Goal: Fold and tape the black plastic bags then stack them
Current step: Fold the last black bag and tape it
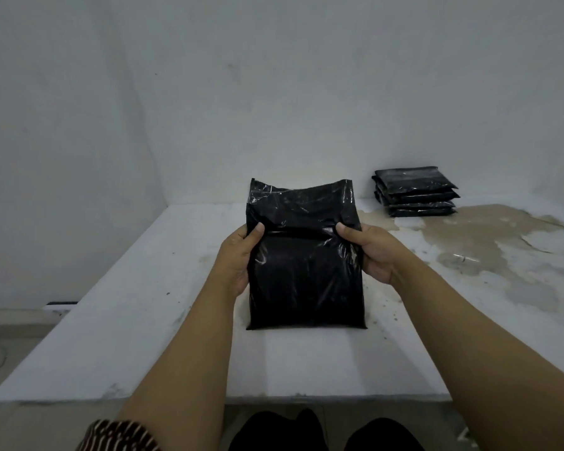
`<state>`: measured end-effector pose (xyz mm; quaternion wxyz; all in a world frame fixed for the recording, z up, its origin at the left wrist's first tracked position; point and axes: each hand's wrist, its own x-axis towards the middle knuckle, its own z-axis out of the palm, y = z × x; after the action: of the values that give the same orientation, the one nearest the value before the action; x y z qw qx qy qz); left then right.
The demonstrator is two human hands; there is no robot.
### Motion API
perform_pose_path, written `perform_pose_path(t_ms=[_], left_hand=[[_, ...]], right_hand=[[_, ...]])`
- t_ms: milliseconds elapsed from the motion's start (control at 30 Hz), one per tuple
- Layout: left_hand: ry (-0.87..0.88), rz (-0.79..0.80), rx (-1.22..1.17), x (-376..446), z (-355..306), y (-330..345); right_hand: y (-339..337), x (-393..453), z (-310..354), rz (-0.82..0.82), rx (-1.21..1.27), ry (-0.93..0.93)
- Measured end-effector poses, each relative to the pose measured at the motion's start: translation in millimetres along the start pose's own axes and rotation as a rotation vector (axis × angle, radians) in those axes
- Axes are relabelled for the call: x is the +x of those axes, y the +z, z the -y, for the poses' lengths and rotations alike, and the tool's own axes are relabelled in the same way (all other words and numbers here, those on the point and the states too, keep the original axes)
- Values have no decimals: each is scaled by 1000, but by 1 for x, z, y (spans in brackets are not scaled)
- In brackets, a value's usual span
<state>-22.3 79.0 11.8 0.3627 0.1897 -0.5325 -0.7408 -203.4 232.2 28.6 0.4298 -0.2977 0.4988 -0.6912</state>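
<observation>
A filled black plastic bag (305,271) stands with its bottom edge on the white table (144,320), its loose top flap rising above a crease. My left hand (238,258) grips its left edge, thumb on the front near the crease. My right hand (372,252) grips the right edge the same way, thumb on the front. At the back right lies a stack of several flat, folded black bags (415,193) against the wall.
The table's right part carries a large brownish stain (489,242). White walls (274,92) close off the back and left. The table's front edge runs just above my dark-clothed knees (323,431). The floor shows at the left.
</observation>
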Motion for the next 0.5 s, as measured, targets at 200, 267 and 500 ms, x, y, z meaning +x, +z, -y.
perform_pose_path(t_ms=[200,267,500], left_hand=[[22,19,6,6,-4,1],[45,17,13,6,-9,3],[136,-20,50,8,-23,8]], right_hand=[[-4,4,2,-11,23,-34],[-3,5,5,-10,41,-48],[5,10,18,-90,35,-154]])
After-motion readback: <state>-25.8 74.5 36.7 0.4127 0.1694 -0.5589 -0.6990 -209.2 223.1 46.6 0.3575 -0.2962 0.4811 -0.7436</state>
